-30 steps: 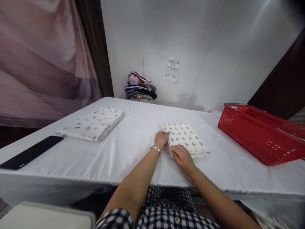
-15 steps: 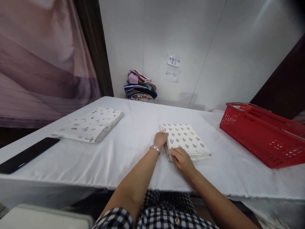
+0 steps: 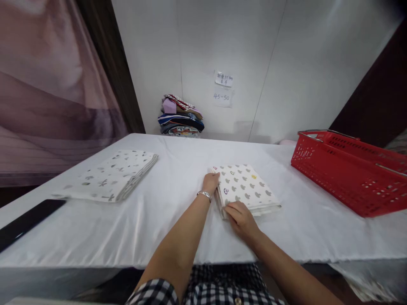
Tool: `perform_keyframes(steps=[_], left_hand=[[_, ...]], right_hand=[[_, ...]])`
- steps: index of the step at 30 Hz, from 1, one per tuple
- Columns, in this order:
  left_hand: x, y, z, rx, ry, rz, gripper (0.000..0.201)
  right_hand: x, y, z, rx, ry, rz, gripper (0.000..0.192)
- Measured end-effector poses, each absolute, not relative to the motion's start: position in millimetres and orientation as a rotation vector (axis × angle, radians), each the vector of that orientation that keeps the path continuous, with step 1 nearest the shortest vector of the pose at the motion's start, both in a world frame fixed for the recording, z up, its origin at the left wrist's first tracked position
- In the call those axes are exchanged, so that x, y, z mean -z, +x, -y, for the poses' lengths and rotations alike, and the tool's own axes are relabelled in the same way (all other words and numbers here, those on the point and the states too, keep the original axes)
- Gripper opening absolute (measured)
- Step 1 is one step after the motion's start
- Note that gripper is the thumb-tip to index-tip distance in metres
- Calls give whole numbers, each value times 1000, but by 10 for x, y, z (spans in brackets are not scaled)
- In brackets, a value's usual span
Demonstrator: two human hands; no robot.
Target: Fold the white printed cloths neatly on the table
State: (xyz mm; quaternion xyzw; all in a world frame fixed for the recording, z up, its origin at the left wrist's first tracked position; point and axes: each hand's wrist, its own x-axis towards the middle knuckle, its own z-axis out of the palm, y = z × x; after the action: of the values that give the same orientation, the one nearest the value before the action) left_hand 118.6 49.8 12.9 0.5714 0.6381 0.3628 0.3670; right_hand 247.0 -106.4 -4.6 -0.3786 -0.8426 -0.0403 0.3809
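Note:
A folded white cloth printed with small grey, yellow and purple shapes lies on the white-covered table. My left hand, with a silver bracelet on its wrist, is closed on the cloth's left edge at the far corner. At the near left corner, my right hand pinches the same layered edge, thumb side toward the cloth. The fingertips under the layers are partly hidden. To the left lies a second folded white cloth with grey leaf-like prints, touched by neither hand.
A red plastic basket with metal handles stands at the right. A black phone-like slab lies at the left front. Against the wall is a stack of folded fabrics, beside handwritten paper signs. A pink curtain hangs at left.
The camera view has shifted a little, so the surroundings sit differently in frame. Both hands keep their hold on the cloth's left edge, which has barely moved.

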Motion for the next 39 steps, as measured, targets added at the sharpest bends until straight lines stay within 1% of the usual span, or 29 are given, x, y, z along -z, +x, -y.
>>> perform_keyframes(steps=[8, 13, 16, 18, 20, 23, 24, 26, 28, 30, 32, 34, 37, 39], left_hand=[[-191, 1144, -567, -885, 1541, -1719, 36], [-191, 1158, -591, -935, 1568, -1783, 30], [-183, 1144, -567, -955, 1530, -1825, 46], [-218, 1145, -540, -963, 1536, -1835, 51], [-287, 1172, -498, -1021, 1660, -1834, 53], [-380, 1259, -394, -1089, 2101, -1723, 51], [-387, 1288, -354, -1045, 2268, -1646, 50], [-351, 1326, -282, -841, 2484, -1513, 49], [-267, 1327, -237, -601, 2525, -1462, 50], [-181, 1302, -225, -461, 2478, -1477, 51], [-126, 1274, -237, -433, 2452, -1491, 52], [-104, 1258, -257, -453, 2443, -1489, 52], [-92, 1255, -272, -515, 2404, -1470, 52], [-84, 1250, -261, -621, 2367, -1468, 53]], right_hand=[[0, 2441, 1088, 84, -1025, 2219, 23], [-25, 2452, 1144, 15, -1049, 2236, 27], [-84, 2468, 1200, -74, -1011, 2196, 29], [-158, 2505, 1220, -118, -961, 2137, 28], [-258, 2586, 1204, -110, -939, 2054, 29], [-401, 2810, 1100, -11, -1024, 1928, 30], [-428, 2904, 1052, 25, -1078, 1901, 30], [-432, 3094, 962, 80, -1241, 1884, 30], [-372, 3251, 906, 75, -1490, 1912, 33], [-275, 3357, 895, 14, -1727, 1954, 36], [-185, 3425, 908, -66, -1820, 1986, 37], [-134, 3486, 908, -158, -1774, 1990, 35], [-141, 3625, 820, -279, -1680, 1801, 34], [-173, 3752, 703, -301, -1663, 1625, 34]])
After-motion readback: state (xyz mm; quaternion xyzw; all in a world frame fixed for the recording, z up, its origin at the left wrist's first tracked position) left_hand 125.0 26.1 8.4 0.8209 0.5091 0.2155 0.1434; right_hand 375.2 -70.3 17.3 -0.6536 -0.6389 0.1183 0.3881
